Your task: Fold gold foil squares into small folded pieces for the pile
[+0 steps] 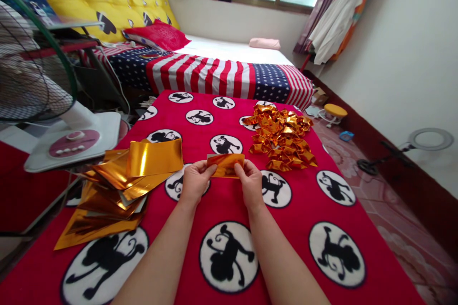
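A partly folded sheet of gold foil paper (pixel 226 166) is stretched between my two hands above the red cloth, a greyish strip of its back showing along the top edge. My left hand (pixel 195 178) pinches its left end, thumb on top. At the right end, my right hand (pixel 251 182) grips it the same way. To the left lies a loose, fanned pile of flat gold foil sheets (pixel 153 157). On the far right of the table sits a heap of folded gold foil pieces (pixel 281 136), shiny and crumpled-looking.
The table wears a red cloth (pixel 286 248) with black monkey figures in white circles. A white electric fan (pixel 71 140) stands close on the left. Behind are a bed with a flag-patterned cover (pixel 214 76), a red pillow (pixel 161 35) and a yellow stool (pixel 335 110) on the floor.
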Motion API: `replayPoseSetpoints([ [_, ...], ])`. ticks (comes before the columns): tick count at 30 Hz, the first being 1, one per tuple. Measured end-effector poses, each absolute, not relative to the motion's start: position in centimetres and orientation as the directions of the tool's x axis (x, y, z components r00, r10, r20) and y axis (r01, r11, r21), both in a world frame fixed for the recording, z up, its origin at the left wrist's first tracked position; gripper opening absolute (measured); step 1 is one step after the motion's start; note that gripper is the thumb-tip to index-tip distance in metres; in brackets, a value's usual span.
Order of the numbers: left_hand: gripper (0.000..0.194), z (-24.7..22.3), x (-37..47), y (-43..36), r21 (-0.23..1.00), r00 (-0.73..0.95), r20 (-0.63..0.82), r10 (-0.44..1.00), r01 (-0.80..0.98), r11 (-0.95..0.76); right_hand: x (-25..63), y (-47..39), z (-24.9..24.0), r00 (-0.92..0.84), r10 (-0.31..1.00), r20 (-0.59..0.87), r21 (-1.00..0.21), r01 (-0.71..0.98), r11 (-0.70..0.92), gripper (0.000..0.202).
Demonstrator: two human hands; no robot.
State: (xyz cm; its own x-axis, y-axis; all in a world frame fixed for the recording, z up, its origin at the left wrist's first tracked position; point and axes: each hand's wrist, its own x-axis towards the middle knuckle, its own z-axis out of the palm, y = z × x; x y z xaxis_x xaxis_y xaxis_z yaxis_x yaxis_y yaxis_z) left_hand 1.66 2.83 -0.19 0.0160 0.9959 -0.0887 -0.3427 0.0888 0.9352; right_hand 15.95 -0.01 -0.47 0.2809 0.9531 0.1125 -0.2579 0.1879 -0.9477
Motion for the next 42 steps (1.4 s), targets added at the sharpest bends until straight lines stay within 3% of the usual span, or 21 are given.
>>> replayPoseSetpoints([
  [6, 0.044, 0.3, 1.7, 2.7, 0.945, 0.046, -0.083, 0.996, -0.314, 0.093, 16.3, 0.1, -1.2, 0.303, 0.948, 0.103, -0.954, -0.239, 0.18, 0.023],
  [17, 0.038, -0.3, 1.3, 2.8, 0.982, -0.048, -0.03, 0.998, -0.185, 0.02, 16.2, 0.4, -1.4, 0.421, 0.9, 0.112, -0.965, -0.169, 0.199, 0.027],
  [42, 0.035, -0.1, 1.3, 2.7, 0.989, -0.056, -0.041, 0.998, -0.142, 0.032, 16.2, 0.4, -1.6, 0.409, 0.907, 0.099, -0.961, -0.196, 0.193, 0.023],
])
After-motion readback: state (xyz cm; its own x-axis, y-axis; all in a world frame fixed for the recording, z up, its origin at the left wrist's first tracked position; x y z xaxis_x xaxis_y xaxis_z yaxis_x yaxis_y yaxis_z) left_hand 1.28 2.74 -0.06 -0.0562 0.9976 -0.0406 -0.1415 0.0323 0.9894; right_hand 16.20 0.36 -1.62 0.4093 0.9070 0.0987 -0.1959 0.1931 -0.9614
